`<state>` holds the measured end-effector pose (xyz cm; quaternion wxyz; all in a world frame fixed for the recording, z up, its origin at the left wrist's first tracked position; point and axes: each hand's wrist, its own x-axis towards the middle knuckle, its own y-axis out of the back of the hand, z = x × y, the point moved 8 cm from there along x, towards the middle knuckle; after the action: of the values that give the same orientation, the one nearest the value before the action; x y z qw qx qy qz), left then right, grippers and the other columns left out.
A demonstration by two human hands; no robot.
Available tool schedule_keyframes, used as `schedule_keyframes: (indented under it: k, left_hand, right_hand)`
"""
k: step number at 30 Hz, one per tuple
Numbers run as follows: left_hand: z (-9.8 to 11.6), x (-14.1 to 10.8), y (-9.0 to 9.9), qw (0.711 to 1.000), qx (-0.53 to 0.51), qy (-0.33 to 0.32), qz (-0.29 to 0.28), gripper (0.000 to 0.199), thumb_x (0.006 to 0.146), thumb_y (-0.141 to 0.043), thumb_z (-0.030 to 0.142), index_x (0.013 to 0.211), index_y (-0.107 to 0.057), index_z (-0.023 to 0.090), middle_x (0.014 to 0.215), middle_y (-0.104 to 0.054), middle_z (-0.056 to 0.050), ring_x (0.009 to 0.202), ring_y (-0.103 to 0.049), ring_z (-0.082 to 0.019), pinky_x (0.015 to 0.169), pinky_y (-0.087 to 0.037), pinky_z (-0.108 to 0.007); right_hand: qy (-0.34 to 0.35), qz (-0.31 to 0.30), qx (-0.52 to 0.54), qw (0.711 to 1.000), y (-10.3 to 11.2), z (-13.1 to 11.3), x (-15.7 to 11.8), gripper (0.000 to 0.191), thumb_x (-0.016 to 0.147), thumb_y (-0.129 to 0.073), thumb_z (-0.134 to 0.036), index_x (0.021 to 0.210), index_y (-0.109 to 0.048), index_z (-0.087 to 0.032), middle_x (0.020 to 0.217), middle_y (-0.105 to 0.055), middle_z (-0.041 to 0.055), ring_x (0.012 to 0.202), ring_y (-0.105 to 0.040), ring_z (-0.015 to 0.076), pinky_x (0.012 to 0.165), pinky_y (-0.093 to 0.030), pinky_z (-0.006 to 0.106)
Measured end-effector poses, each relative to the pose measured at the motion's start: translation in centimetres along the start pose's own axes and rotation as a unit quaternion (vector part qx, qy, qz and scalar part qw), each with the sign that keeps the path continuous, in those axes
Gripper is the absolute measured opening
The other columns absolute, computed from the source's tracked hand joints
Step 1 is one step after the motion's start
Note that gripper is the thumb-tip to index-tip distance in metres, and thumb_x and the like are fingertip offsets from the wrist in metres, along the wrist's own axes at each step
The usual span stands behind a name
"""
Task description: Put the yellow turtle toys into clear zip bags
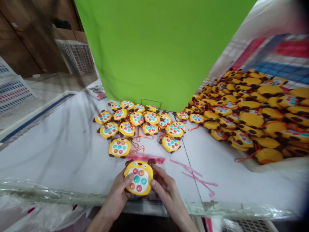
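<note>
Between my two hands, over the table's front edge, is a yellow dog-shaped toy (139,178) with brown ears and coloured buttons on a white belly. My left hand (118,190) grips its left side, the thumb lying on the belly. On the other side, my right hand (166,188) holds the toy's edge between thumb and curled fingers. Just beyond lies a similar dog-shaped toy (119,147) with an orange cord. Several more such toys (137,119) are spread behind it, face up, some overlapping.
A large green panel (154,48) stands upright behind the toys. On the right, a big pile of the same toys (253,119) fills a tray. Pink strips (198,172) lie on the white table (60,141). White baskets (77,58) stand at the far left.
</note>
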<state>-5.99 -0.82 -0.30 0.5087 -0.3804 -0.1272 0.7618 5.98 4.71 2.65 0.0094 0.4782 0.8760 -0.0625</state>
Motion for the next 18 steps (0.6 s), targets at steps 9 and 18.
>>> schedule_keyframes:
  k: [9, 18]
  left_hand:
    - [0.0, 0.8, 0.8, 0.998, 0.034, 0.015, 0.045, 0.041, 0.058, -0.078, 0.032, 0.088, -0.062, 0.010, 0.074, -0.071, -0.009, 0.060, -0.065, -0.020, 0.054, -0.053, -0.027]
    - [-0.4, 1.4, 0.9, 0.996, 0.058, 0.030, 0.055, 0.040, 0.062, -0.076, 0.033, 0.091, -0.061, 0.009, 0.072, -0.070, -0.008, 0.058, -0.064, -0.019, 0.049, -0.053, -0.027]
  right_hand:
    - [0.007, -0.005, -0.034, 0.999, -0.8, -0.6, -0.5, 0.042, 0.082, -0.060, -0.034, 0.122, -0.053, -0.023, 0.109, -0.063, 0.0075, 0.088, -0.062, 0.0196, 0.073, -0.052, 0.028]
    - [0.000, 0.027, -0.039, 0.999, 1.0, -1.2, 0.5, 0.040, 0.086, -0.049, -0.045, 0.114, -0.055, -0.017, 0.091, -0.066, 0.0086, 0.070, -0.059, 0.0172, 0.054, -0.046, 0.024]
